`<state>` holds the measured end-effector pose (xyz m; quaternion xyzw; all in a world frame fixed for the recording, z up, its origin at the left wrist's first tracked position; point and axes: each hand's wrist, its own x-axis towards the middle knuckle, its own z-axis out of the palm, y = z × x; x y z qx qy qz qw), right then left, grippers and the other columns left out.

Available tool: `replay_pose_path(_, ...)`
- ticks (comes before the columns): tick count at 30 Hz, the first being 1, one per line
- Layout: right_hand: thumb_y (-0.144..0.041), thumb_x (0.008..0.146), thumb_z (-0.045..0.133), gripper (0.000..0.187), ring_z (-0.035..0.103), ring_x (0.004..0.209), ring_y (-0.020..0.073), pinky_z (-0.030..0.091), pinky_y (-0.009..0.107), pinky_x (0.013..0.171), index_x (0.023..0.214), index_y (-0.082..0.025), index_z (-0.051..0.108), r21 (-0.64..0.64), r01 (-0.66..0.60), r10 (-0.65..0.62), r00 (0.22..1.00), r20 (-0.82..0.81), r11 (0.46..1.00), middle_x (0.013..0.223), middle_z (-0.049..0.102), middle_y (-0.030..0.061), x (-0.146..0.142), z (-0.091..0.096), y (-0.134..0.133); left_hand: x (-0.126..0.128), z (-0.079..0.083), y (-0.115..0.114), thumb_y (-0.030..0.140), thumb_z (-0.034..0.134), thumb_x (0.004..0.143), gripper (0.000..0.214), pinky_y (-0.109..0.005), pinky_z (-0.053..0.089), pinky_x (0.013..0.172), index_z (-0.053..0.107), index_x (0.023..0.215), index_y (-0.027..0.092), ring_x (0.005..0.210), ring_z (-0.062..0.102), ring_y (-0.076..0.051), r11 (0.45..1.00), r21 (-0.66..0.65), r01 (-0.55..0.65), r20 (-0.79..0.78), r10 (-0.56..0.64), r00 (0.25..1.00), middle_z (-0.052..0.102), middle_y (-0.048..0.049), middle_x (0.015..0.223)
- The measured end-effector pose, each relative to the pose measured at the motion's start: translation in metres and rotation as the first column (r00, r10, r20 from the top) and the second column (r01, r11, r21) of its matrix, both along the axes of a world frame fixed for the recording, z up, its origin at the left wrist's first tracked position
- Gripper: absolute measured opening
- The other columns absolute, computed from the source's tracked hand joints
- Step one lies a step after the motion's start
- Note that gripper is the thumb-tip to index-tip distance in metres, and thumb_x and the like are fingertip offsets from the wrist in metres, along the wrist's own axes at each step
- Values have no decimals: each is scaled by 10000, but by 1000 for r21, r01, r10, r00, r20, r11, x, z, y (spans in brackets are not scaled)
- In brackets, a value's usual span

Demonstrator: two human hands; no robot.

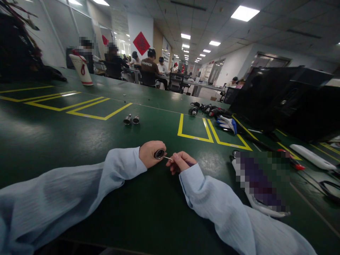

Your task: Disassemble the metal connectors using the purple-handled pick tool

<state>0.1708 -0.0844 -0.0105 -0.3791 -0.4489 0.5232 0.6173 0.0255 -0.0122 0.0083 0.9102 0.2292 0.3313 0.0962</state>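
My left hand (152,154) is closed around a small round metal part (159,153) whose dark, ringed face is turned outward. In my right hand (182,162), fingers pinched, is a slim screwdriver (167,158) with a thin bright shaft. Its shaft points left, and its tip meets the side of the round part near my left fingers; the exact contact is too small to make out. A bit of purple, perhaps its handle, shows below my right palm. Beyond my hands, two similar metal parts (131,120) stand side by side on the green table (154,205).
Yellow tape (195,137) marks boxes on the table. To the right lie a blue-white glove (227,124), dark cabled parts (200,108), a phone-like device (248,194) with a blurred screen and a white bar (312,156). A paper cup (83,71) stands far left. People sit beyond.
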Motion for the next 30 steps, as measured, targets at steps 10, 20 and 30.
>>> replay_pose_path(10,-454,658,654,318,519,421,66,423,167,367,597,-161,545,-14,-54,52,993,-103,998,590,656,0,0,1,1,-1,-1,0,207,517,745,187,-178,326,481,446,586,137,499,406,-67,987,-155,48,79,-36,996,433,31,549)
replay_pose_path(20,-468,655,648,335,501,393,58,407,164,356,586,-160,535,-34,-1,-1,999,-45,999,579,649,-3,0,1,1,1,0,-1,217,518,735,172,-179,321,469,463,593,138,489,407,-67,991,-131,2,55,5,998,443,32,540)
replay_pose_path(30,-425,742,560,285,481,422,76,394,204,408,605,-176,537,74,103,-111,988,106,992,585,628,1,1,4,-3,1,-2,-1,244,527,723,170,-167,344,462,495,607,123,499,445,-67,963,-248,107,72,-91,993,505,10,560)
